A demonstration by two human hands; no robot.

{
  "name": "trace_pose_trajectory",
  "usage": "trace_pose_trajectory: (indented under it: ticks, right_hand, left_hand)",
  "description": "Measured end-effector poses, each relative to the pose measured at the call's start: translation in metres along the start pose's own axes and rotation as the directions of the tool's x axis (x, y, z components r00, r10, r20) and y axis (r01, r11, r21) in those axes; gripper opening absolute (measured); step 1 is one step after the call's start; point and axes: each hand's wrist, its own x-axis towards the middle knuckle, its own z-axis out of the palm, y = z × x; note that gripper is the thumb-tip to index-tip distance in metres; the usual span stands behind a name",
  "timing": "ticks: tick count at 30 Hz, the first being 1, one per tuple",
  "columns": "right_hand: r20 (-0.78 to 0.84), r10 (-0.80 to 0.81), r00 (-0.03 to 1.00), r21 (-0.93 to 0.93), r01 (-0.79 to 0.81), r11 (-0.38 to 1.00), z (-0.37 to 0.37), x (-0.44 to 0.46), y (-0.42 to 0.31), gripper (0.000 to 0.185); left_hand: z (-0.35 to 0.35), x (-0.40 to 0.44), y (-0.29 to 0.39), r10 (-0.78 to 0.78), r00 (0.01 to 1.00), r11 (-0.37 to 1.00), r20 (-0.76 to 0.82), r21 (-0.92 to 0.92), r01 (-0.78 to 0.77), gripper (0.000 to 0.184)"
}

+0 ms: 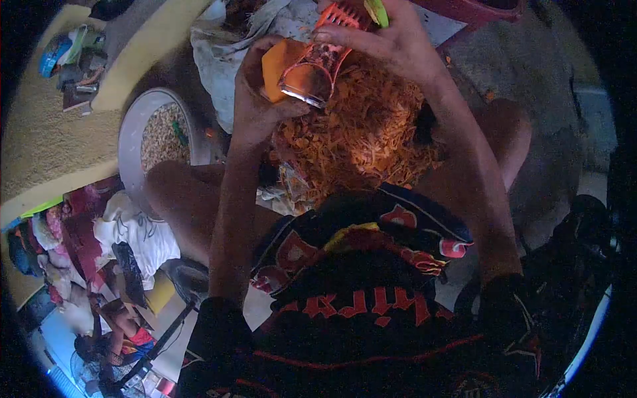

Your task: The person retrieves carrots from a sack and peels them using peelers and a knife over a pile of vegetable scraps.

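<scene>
My left hand (251, 99) is closed around a chunk of orange vegetable (277, 65), its cut face turned up. In my right hand (391, 43) is a red hand grater (325, 63), held by its upper end. The grater's shiny metal edge lies over the chunk's right side. A yellow-green piece (377, 12) sticks out by the right fingers; I cannot tell whether it belongs to the grater. Below both hands, between the legs, lies a large heap of orange shreds (365, 132).
A pale bucket (133, 126) of light seed-like bits stands left of the heap. Whitish cloth or sacking (215, 73) lies behind the left hand. A dark red basin (484, 12) sits at the top right. Clothes (133, 232) and another person (123, 328) are at lower left.
</scene>
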Motion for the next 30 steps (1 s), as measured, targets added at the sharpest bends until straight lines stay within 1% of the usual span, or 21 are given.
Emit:
trace_pose_trajectory:
  ticks: [2, 4, 6, 7, 8, 9, 10, 12, 13, 14, 15, 16, 18, 20, 21, 22, 24, 26, 27, 29, 30]
  right_hand:
    - [-0.008, 0.076, 0.997, 0.09, -0.075, 0.993, 0.001, 0.0, -0.003, 0.027]
    - [-0.006, 0.151, 0.989, 0.177, -0.147, 0.973, -0.001, 0.001, 0.006, 0.027]
    - [-0.207, -0.03, 0.978, -0.023, 0.026, 0.999, -0.003, 0.01, 0.025, 0.025]
    - [-0.208, -0.032, 0.978, -0.026, 0.027, 0.999, -0.007, 0.009, 0.024, 0.025]
    - [-0.275, 0.124, 0.954, 0.062, -0.111, 0.992, -0.014, 0.007, 0.022, 0.024]
    - [-0.326, 0.277, 0.904, 0.158, -0.237, 0.959, -0.016, 0.006, 0.016, 0.023]
    - [-0.325, 0.274, 0.905, 0.155, -0.235, 0.96, -0.01, 0.005, 0.015, 0.023]
    - [-0.243, -0.067, 0.968, -0.103, 0.044, 0.994, 0.005, 0.003, 0.013, 0.021]
    - [-0.239, -0.071, 0.968, -0.101, 0.048, 0.994, 0.006, 0.003, 0.011, 0.021]
    - [-0.15, -0.023, 0.988, 0.006, 0.024, 1.0, 0.006, 0.002, 0.009, 0.021]
    - [-0.057, 0.024, 0.998, 0.112, -0.017, 0.994, 0.006, -0.001, 0.008, 0.021]
    - [-0.058, 0.035, 0.998, 0.113, -0.028, 0.993, 0.003, -0.003, 0.007, 0.021]
    - [-0.33, 0.157, 0.931, 0.011, -0.162, 0.987, -0.011, 0.004, 0.009, 0.021]
    - [-0.379, 0.112, 0.918, 0.002, -0.12, 0.993, -0.009, 0.007, 0.013, 0.022]
    - [-0.258, 0.072, 0.964, -0.04, -0.085, 0.996, 0.002, 0.003, -0.003, 0.022]
    - [-0.131, 0.036, 0.991, -0.079, -0.046, 0.996, 0.007, 0.001, -0.012, 0.023]
    - [-0.107, 0.005, 0.994, -0.124, -0.019, 0.992, 0.002, 0.006, -0.004, 0.024]
    - [-0.066, -0.03, 0.997, -0.213, 0.016, 0.977, -0.001, 0.001, 0.005, 0.026]
    - [-0.064, -0.033, 0.997, -0.214, 0.018, 0.977, -0.003, 0.001, 0.007, 0.026]
    - [-0.22, 0.035, 0.975, -0.004, -0.037, 0.999, -0.002, 0.004, 0.01, 0.026]
    - [-0.225, 0.027, 0.974, -0.006, -0.029, 1.0, 0.0, 0.006, 0.016, 0.026]
  left_hand:
    - [0.001, 0.0, 0.002, -0.041, 0.999, 0.994, -0.015, 0.096, 0.042, 0.088]
    - [0.006, 0.0, 0.004, -0.074, 0.996, 0.996, -0.055, 0.05, 0.077, 0.088]
    - [0.003, 0.0, 0.002, -0.105, 0.99, 0.994, -0.093, 0.003, 0.106, 0.088]
    - [-0.002, -0.002, -0.002, -0.002, 0.999, 0.996, -0.033, 0.09, 0.005, 0.088]
    - [-0.006, -0.002, -0.005, 0.094, 0.995, 0.981, 0.039, 0.167, -0.099, 0.088]
    - [-0.003, -0.001, -0.003, 0.097, 0.994, 0.981, 0.045, 0.165, -0.103, 0.088]
    - [0.001, -0.003, 0.0, 0.049, 0.998, 0.989, -0.037, 0.143, -0.043, 0.089]
    - [0.007, -0.007, 0.003, 0.005, 0.991, 0.993, -0.134, 0.12, 0.012, 0.09]
    - [0.01, -0.008, 0.001, -0.006, 0.987, 0.999, -0.161, 0.039, 0.012, 0.092]
    - [0.012, -0.009, 0.0, -0.021, 0.983, 0.999, -0.184, -0.043, 0.014, 0.094]
    - [0.011, -0.011, 0.0, -0.028, 0.982, 0.999, -0.186, -0.045, 0.02, 0.094]
    - [0.01, -0.013, 0.001, -0.028, 0.989, 0.999, -0.144, -0.02, 0.026, 0.093]
    - [0.008, -0.013, -0.002, -0.018, 0.995, 1.0, -0.097, 0.008, 0.019, 0.093]
    - [0.003, -0.009, -0.01, 0.071, 0.996, 0.997, -0.049, 0.005, -0.071, 0.087]
    - [0.007, -0.01, -0.006, 0.078, 0.996, 0.997, -0.052, 0.008, -0.078, 0.087]
    - [0.016, -0.011, 0.002, -0.003, 0.992, 0.997, -0.128, -0.082, -0.007, 0.083]
    - [0.017, -0.011, 0.003, -0.099, 0.976, 0.982, -0.196, -0.177, 0.064, 0.079]
    - [0.006, -0.008, -0.01, 0.033, 0.999, 0.993, -0.031, -0.117, -0.036, 0.068]
    - [0.001, -0.008, -0.015, 0.036, 0.999, 0.992, -0.032, -0.117, -0.039, 0.068]
    - [-0.011, -0.008, -0.021, -0.09, 0.968, 0.96, -0.235, -0.279, 0.022, 0.055]
    - [-0.01, -0.006, -0.018, -0.083, 0.969, 0.961, -0.231, -0.275, 0.017, 0.055]
